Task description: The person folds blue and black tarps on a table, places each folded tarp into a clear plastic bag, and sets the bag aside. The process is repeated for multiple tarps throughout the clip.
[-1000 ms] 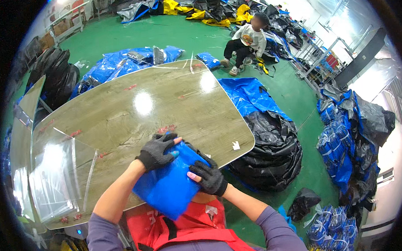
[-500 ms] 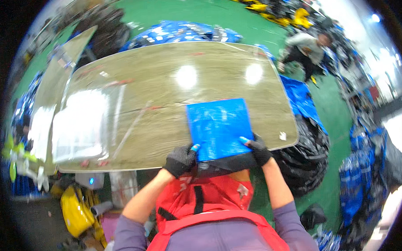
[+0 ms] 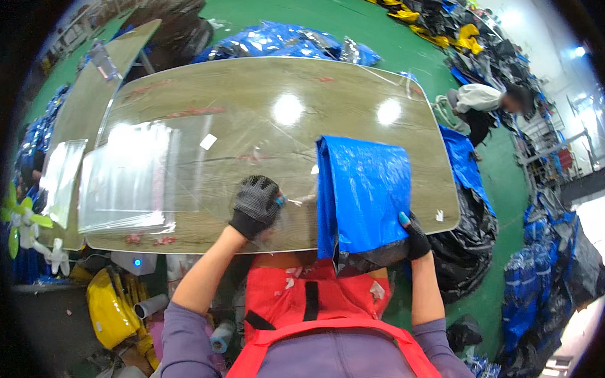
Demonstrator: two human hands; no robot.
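Far left of the frame, a small fan [image 3: 25, 215] shows its light green blades beside the table's edge. Just in from it, down at lower left, there's a shiny yellow bundle [image 3: 110, 309], and above that a white device [image 3: 133, 263] with a blue light glowing on its front. Up onto the wood-grain table [image 3: 365, 87] we go, and its left part carries a spread of clear plastic sheets [image 3: 125, 178], overlapping and catching the glare. A little white label [image 3: 208, 141] lies to their right.

Here's the left hand [image 3: 256, 205], black-gloved, over the near part of the tabletop — fingers curled in, thumb side turned right, close to some thin clear film; whether it pinches that film, I cannot tell. Beyond, at upper middle, a blue heap [image 3: 264, 42] sits on the green floor. Low in the centre, the red apron [image 3: 332, 281] faces the table's near edge.

And right of centre, the folded blue sheet [image 3: 372, 193], lying on the table with its dark lower end hanging over the near edge. The right hand [image 3: 416, 238] has its lower right corner — thumb on top, other fingers hidden underneath, pinching it. Past that, a black heap [image 3: 461, 257]; upper right, a co-worker [image 3: 479, 103] bends forward; far right, blue bundles [image 3: 522, 288] are piled up.
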